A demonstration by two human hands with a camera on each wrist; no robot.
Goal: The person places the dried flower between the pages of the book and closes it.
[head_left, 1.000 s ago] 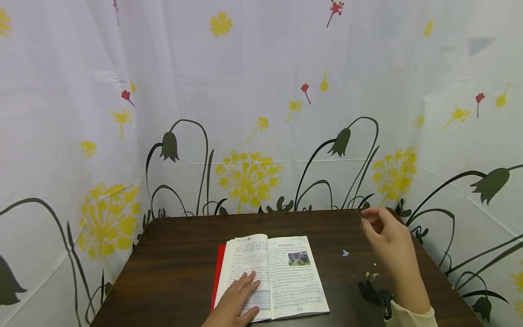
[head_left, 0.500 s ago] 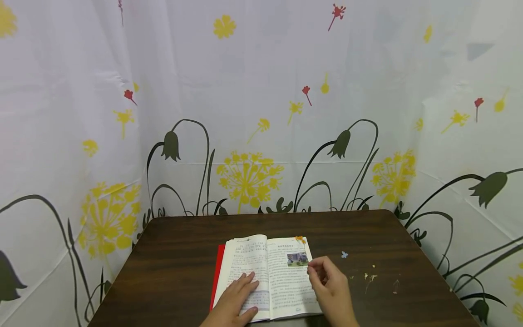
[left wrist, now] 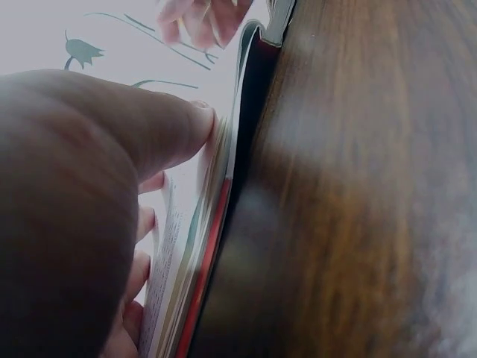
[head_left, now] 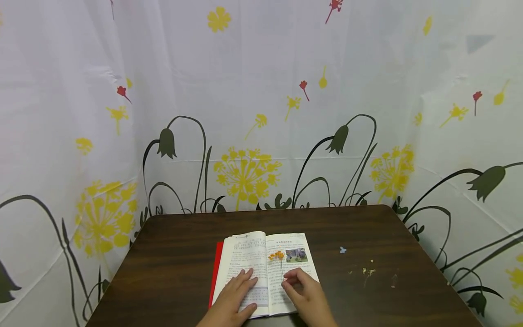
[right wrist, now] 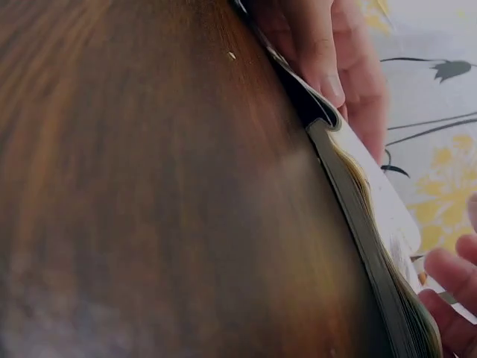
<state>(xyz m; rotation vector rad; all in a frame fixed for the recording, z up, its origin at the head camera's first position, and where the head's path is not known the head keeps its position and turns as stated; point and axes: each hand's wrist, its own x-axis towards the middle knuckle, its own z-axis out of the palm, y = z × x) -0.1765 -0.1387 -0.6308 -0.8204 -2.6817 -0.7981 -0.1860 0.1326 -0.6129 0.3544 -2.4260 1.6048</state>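
An open book (head_left: 292,290) with printed pages and a red cover edge (head_left: 216,268) lies on the table. My left hand (head_left: 234,295) rests spread on its left page, the thumb near the lower edge by the fold. In the left wrist view, the left thumb (left wrist: 164,127) presses the page edge. Over the right page, my right hand (head_left: 306,294) pinches the thin stem of a small orange flower (head_left: 278,255) between thumb and fingertips. The blossoms overlap the page beside the printed photo (head_left: 296,255). In the right wrist view, right fingers (right wrist: 453,280) stand close beside the book.
Right of the book on the dark wooden table (head_left: 175,263) lie a small blue flower (head_left: 342,250), several yellowish bits (head_left: 367,271) and a faint thin sprig (head_left: 394,280). A white curtain (head_left: 253,91) with printed flowers hangs behind the table's far edge.
The right hand has moved left from the table's right side to the book, bringing the orange flower by its stem over the right page near the fold. The left hand stays put.
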